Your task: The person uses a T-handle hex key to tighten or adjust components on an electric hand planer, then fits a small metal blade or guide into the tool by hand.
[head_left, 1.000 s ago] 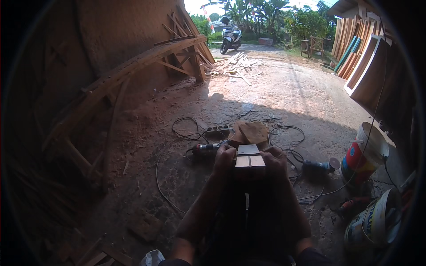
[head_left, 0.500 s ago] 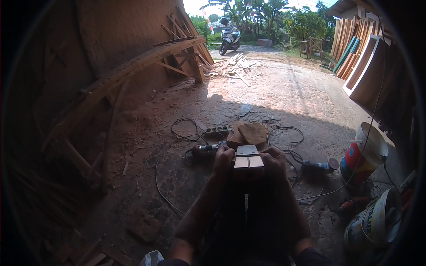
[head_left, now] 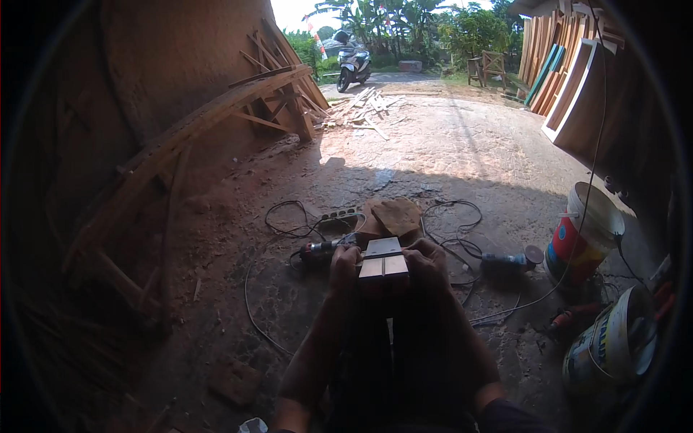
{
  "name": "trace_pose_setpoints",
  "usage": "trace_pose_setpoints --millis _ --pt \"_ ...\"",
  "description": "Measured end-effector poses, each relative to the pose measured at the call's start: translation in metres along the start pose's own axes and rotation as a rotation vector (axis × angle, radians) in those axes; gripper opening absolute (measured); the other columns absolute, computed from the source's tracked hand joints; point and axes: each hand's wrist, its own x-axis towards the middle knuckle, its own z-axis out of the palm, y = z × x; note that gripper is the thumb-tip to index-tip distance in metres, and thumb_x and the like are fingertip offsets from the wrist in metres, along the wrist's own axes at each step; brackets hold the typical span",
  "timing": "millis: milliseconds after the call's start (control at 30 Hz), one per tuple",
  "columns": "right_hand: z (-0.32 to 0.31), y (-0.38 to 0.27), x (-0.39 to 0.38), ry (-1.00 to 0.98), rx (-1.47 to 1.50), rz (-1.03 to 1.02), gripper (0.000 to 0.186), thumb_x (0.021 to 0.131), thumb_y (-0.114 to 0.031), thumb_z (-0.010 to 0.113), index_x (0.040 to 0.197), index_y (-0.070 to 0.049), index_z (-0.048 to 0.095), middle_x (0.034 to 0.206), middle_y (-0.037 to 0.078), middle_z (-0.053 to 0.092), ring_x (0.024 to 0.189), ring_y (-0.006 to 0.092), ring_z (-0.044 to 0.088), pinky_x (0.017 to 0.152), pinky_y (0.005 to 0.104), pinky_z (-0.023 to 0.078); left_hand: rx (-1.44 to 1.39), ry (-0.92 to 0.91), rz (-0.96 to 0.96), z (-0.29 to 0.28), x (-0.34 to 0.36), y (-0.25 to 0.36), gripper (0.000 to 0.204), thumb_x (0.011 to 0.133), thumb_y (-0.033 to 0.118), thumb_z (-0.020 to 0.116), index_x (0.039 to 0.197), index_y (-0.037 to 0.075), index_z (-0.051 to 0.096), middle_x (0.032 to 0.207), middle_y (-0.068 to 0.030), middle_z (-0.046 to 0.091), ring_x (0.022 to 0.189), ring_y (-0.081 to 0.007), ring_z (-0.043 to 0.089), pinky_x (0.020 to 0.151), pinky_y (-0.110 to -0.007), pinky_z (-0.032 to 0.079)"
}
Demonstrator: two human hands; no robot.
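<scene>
Low in the centre, a tool with a flat two-part metal sole (head_left: 372,267), apparently an upturned planer, is held with the sole facing up; a groove runs along the nearer plate. My left hand (head_left: 345,268) is closed on its left side, thumb near the top edge. My right hand (head_left: 426,268) grips its right side with bent fingers. The tool's underside is hidden in shadow. Just beyond it are wooden blocks (head_left: 393,215) on the concrete. A power tool (head_left: 317,250) lies beyond my left hand, and an angle grinder (head_left: 505,260) lies to the right.
Cables (head_left: 455,206) loop over the floor. Two buckets (head_left: 570,234) stand at right, near an orange tool (head_left: 567,317). A timber bench (head_left: 180,141) lines the left wall. Scrap slats (head_left: 368,108), a parked scooter (head_left: 352,65) and leaning planks (head_left: 534,61) are farther off.
The view has shifted slightly, so the surroundings, my hands and the tool sit farther left in the picture. Both hands still hold the tool, which has tilted a little.
</scene>
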Motion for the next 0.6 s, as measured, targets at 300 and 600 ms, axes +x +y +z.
trace_pose_setpoints --millis 300,600 --pt "0.004 -0.006 -0.004 -0.029 0.086 0.003 0.012 0.092 -0.007 0.062 0.082 0.000 0.058 0.062 0.004 0.056 0.047 0.0111 0.054 0.042 0.0266 0.045 0.002 0.015 0.141 -0.001 0.001 -0.009 0.022 0.081 0.016 0.053 0.090 -0.002 0.059 0.088 -0.0098 0.056 0.086 -0.0209 0.052 0.083 -0.032 0.041" --pt "-0.008 0.008 0.005 -0.014 -0.033 -0.030 0.012 0.089 -0.009 0.064 0.084 0.002 0.066 0.072 0.002 0.064 0.063 0.0058 0.056 0.056 0.0238 0.045 -0.127 -0.057 -0.043 0.003 0.002 0.014 0.015 0.081 0.012 0.053 0.092 0.001 0.053 0.082 -0.0040 0.051 0.075 -0.0141 0.047 0.069 -0.029 0.040"
